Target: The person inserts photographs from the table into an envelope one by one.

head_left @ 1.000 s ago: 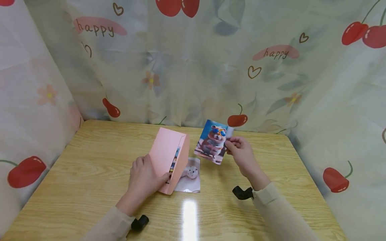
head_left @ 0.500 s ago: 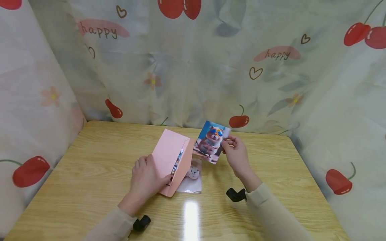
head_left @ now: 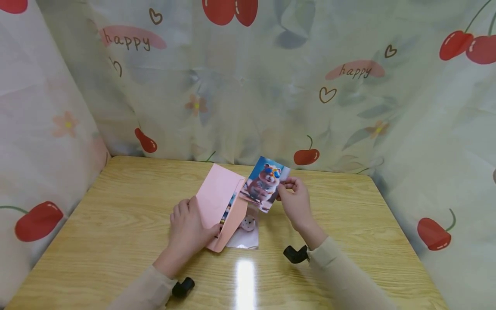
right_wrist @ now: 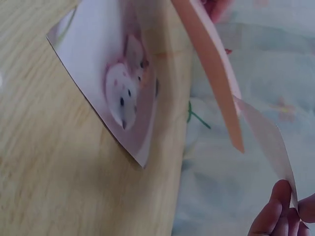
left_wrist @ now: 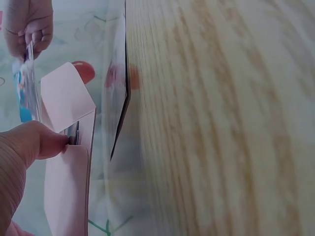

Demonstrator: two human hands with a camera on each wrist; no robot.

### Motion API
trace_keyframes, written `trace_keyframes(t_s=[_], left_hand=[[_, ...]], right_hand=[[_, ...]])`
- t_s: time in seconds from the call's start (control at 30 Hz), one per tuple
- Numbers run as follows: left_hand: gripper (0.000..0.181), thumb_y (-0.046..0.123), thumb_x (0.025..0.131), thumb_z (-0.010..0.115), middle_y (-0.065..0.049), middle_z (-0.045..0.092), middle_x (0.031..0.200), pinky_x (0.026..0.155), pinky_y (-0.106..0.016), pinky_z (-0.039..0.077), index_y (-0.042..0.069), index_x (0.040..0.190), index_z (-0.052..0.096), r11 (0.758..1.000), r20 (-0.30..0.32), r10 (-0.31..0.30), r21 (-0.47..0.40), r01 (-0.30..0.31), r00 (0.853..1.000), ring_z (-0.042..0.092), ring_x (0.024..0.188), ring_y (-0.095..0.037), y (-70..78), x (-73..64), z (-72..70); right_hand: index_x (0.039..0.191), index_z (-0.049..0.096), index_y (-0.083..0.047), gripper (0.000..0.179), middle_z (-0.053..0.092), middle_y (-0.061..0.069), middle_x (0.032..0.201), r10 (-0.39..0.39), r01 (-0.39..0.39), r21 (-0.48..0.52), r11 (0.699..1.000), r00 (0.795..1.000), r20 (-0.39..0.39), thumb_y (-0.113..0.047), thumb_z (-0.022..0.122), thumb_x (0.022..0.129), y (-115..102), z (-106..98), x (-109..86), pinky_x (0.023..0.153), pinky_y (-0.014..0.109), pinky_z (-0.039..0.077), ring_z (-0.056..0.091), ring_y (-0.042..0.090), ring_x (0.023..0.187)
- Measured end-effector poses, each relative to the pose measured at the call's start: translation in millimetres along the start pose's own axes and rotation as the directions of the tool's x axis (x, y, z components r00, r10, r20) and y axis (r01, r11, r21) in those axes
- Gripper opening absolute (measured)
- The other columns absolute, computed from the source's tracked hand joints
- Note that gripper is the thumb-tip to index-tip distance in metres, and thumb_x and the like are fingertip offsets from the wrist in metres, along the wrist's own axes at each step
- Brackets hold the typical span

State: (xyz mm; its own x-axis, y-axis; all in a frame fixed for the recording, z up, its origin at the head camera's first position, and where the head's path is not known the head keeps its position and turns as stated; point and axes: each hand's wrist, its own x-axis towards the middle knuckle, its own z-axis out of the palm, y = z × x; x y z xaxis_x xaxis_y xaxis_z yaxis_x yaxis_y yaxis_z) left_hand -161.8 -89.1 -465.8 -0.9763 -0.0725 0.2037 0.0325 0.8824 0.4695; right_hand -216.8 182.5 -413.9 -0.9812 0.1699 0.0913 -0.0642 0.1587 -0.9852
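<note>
My left hand [head_left: 191, 226] grips a pink envelope [head_left: 218, 189], its thumb at the opening where colourful picture cards [head_left: 227, 209] show inside. The envelope's flap [head_left: 234, 221] stands folded out toward the right. In my right hand [head_left: 296, 202], thumb and fingers pinch the right edge of a photo card [head_left: 263, 183] of a hamster in sunglasses. The card's left edge overlaps the envelope's mouth in the head view. Below the flap, a photo card of white hamsters [right_wrist: 123, 93] lies on the table, partly hidden by the envelope in the head view.
The wooden table [head_left: 341, 267] runs back to a hanging curtain [head_left: 240, 86] printed with cherries, flowers and hearts. More of this cloth hangs at both sides. A black wrist mount [head_left: 182, 287] sits at the left cuff, another wrist mount [head_left: 295, 254] at the right.
My right hand has moved left with the sunglasses hamster card, bringing it up to the envelope's mouth. The envelope has shifted slightly right in my left hand. The white hamster card stays put.
</note>
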Motion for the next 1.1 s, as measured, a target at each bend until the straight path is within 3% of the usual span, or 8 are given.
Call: trace_keyframes(t_s=[0.23,0.5,0.73,0.9,1.1], left_hand=[[0.105,0.056,0.063,0.081,-0.029,0.038,0.127,0.099,-0.053,0.027,-0.007,0.134,0.036,1.000,-0.015,0.000,-0.001,0.000,1.000,0.034,0.115,-0.041,1.5,0.1,-0.1],[0.106,0.056,0.062,0.081,-0.029,0.040,0.125,0.096,-0.053,0.027,-0.008,0.134,0.037,1.000,-0.053,0.015,-0.017,-0.016,0.998,0.035,0.113,-0.041,-0.5,-0.1,0.9],[0.107,0.053,0.060,0.083,-0.029,0.040,0.123,0.097,-0.054,0.026,-0.008,0.134,0.037,0.999,-0.097,0.038,-0.009,-0.039,0.995,0.035,0.113,-0.043,-1.9,0.1,2.2],[0.108,0.054,0.059,0.082,-0.029,0.039,0.124,0.098,-0.054,0.026,-0.007,0.135,0.036,0.999,-0.103,0.034,-0.002,-0.035,0.994,0.034,0.113,-0.042,-0.8,0.0,3.2],[0.108,0.056,0.059,0.081,-0.030,0.041,0.122,0.095,-0.054,0.029,-0.009,0.133,0.037,0.999,-0.137,0.043,-0.005,-0.044,0.990,0.037,0.111,-0.043,-2.0,-0.6,4.1]], right_hand=[[0.106,0.049,0.001,0.022,0.053,0.016,0.093,-0.064,0.064,-0.005,0.998,0.998,0.010,-0.006,0.061,0.089,3,14,-4.8,0.072,0.044,0.055,0.065,0.022,0.071],[0.099,0.049,0.001,0.017,0.050,0.014,0.088,-0.054,0.055,-0.070,0.996,0.998,0.015,-0.005,0.060,0.088,2,16,-6.8,0.058,0.027,0.052,0.064,0.038,0.075],[0.099,0.049,0.009,0.017,0.049,0.015,0.087,-0.058,0.060,-0.078,0.995,0.998,0.017,0.001,0.057,0.087,-21,21,-22.1,0.057,0.025,0.050,0.062,0.043,0.078],[0.098,0.047,0.009,0.015,0.049,0.015,0.088,-0.045,0.047,-0.029,0.998,0.997,0.067,0.003,0.056,0.087,-30,27,-32.2,0.063,0.029,0.054,0.064,0.036,0.075],[0.104,0.046,0.010,0.019,0.052,0.018,0.091,0.008,-0.010,0.010,1.000,0.985,0.173,0.001,0.056,0.090,-21,30,-30.3,0.068,0.036,0.056,0.065,0.041,0.077]])
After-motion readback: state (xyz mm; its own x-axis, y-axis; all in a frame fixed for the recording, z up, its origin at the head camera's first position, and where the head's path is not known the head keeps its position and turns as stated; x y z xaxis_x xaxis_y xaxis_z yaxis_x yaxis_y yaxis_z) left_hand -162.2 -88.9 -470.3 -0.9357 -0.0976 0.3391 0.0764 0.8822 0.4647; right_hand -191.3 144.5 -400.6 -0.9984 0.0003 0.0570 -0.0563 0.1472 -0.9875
